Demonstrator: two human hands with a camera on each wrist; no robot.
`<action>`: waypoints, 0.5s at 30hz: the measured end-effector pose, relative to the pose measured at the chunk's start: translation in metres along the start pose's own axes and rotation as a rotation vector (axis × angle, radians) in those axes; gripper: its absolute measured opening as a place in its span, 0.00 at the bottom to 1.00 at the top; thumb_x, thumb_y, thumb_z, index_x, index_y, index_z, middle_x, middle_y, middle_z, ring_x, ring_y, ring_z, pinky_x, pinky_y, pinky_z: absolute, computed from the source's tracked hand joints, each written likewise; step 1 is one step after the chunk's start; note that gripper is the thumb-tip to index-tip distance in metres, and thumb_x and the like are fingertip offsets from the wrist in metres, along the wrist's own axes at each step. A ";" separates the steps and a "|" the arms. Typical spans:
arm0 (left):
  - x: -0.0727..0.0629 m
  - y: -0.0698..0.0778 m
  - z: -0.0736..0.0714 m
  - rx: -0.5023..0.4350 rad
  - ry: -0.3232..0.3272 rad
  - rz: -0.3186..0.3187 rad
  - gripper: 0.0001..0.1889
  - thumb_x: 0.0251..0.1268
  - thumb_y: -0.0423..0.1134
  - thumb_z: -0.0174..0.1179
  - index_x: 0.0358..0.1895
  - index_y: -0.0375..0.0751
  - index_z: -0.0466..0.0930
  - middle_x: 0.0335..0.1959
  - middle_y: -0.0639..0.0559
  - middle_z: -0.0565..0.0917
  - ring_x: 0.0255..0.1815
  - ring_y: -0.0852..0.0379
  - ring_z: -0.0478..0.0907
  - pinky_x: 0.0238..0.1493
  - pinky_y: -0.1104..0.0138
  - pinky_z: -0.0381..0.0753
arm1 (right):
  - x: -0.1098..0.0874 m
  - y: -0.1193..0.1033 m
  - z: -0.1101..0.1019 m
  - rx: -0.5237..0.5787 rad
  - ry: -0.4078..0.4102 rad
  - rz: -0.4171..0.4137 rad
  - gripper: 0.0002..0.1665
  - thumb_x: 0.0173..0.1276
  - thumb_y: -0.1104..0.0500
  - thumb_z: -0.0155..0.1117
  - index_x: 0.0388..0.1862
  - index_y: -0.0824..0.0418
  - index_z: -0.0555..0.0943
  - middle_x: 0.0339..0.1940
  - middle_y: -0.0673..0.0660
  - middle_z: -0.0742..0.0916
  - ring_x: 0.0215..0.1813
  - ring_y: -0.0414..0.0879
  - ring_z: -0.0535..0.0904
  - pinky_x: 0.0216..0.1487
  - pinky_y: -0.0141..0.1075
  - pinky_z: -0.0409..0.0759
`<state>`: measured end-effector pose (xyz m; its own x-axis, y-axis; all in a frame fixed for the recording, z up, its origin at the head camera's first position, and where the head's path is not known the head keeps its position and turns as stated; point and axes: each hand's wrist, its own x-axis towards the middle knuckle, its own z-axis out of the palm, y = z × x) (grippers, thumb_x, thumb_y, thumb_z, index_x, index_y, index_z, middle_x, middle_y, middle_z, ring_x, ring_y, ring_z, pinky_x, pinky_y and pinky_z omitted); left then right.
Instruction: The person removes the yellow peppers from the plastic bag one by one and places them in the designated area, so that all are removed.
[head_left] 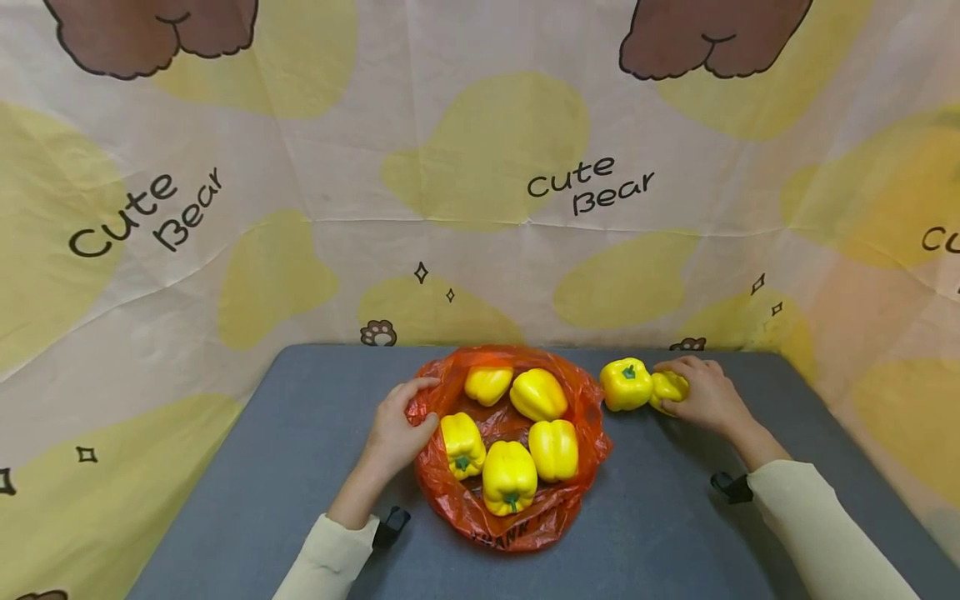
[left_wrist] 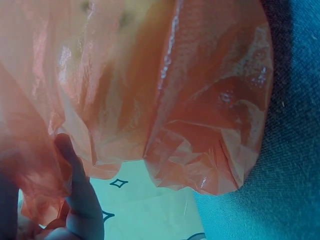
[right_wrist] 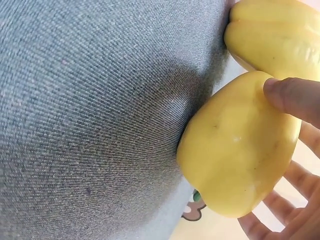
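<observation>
A red plastic bag (head_left: 517, 533) lies wide open on the table, with several yellow bell peppers (head_left: 510, 477) inside it. My left hand (head_left: 396, 427) holds the bag's left rim; in the left wrist view its fingers (left_wrist: 85, 205) have the thin red film between them. To the right of the bag, my right hand (head_left: 708, 396) grips a yellow bell pepper (right_wrist: 237, 150), thumb on one side and fingers on the other. That pepper still touches the tabletop. Close beside it another yellow bell pepper (head_left: 626, 385) stands between the bag and my right hand.
The grey cloth-covered table (head_left: 315, 467) runs back to a hanging curtain (head_left: 480, 167) printed with bears and lettering. Bare tabletop shows to the left of the bag and in front of the right hand. A dark strap piece sits at each wrist.
</observation>
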<state>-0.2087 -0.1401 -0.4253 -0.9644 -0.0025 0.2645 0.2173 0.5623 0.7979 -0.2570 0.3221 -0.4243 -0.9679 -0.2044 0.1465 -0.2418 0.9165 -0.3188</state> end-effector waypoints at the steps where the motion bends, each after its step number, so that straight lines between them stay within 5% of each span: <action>1: 0.000 0.000 0.000 0.000 0.002 -0.001 0.23 0.53 0.31 0.65 0.55 0.49 0.80 0.47 0.44 0.80 0.42 0.48 0.79 0.40 0.60 0.84 | 0.000 0.000 0.000 0.001 0.000 0.001 0.32 0.55 0.52 0.72 0.59 0.58 0.77 0.60 0.69 0.75 0.56 0.70 0.66 0.47 0.69 0.67; 15: -0.001 0.000 -0.001 -0.011 0.008 -0.007 0.23 0.53 0.31 0.65 0.55 0.50 0.80 0.46 0.44 0.79 0.41 0.49 0.79 0.38 0.61 0.85 | -0.001 -0.003 0.002 -0.027 0.021 -0.023 0.33 0.53 0.51 0.73 0.58 0.58 0.78 0.58 0.68 0.75 0.55 0.70 0.67 0.46 0.69 0.67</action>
<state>-0.2074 -0.1410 -0.4249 -0.9646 -0.0131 0.2633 0.2123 0.5534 0.8054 -0.2551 0.3194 -0.4251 -0.9604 -0.2182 0.1731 -0.2614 0.9208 -0.2895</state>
